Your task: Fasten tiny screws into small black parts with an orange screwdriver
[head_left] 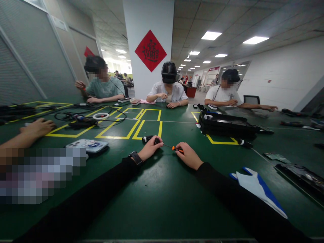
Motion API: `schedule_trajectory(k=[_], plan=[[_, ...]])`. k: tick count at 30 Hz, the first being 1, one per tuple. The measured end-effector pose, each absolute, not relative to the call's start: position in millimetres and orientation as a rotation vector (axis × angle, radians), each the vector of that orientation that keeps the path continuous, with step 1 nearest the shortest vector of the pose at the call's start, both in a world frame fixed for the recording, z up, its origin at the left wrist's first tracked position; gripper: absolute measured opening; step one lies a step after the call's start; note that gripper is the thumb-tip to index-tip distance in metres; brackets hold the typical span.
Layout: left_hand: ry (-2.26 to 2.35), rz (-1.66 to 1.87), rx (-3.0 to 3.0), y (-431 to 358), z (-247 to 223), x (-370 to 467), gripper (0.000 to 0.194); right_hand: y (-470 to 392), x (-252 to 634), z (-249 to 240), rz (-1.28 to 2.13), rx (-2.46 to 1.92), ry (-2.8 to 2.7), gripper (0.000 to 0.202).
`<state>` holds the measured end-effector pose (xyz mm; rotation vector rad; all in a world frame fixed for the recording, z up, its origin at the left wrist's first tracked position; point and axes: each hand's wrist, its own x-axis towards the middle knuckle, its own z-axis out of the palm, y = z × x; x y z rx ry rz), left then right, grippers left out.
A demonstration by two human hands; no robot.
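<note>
My right hand (188,155) is closed around the orange and black handle of a screwdriver (174,148). Its thin shaft points left and its tip reaches a small black part (157,141) held in my left hand (150,148). The fingers of that hand are pinched together and cover much of the part, so its kind does not show. Just behind my left hand, a black cylinder with a white end (146,138) lies on the green table (152,202).
A phone in a pale case (88,145) lies to the left, near a co-worker's hand (42,127). Cables (73,116) sprawl behind it. On the right are a black tray (225,123), blue and white gloves (258,190) and a dark device (303,180). Three people sit opposite.
</note>
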<state>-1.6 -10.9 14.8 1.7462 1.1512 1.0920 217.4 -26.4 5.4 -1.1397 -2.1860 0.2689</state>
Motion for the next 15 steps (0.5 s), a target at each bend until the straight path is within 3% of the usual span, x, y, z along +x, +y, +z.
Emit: schedule_trajectory(k=[6, 15], plan=[[1.124, 1.101, 1.770, -10.2, 12.7, -1.8, 0.022, -22.5, 217.3, 1.3, 0.378, -1.149, -2.106, 0.016], [1.156, 1.108, 1.769, -10.6, 12.1, -1.4, 0.024, -20.9, 218.5, -0.1, 0.341, -1.122, -2.108, 0.010]])
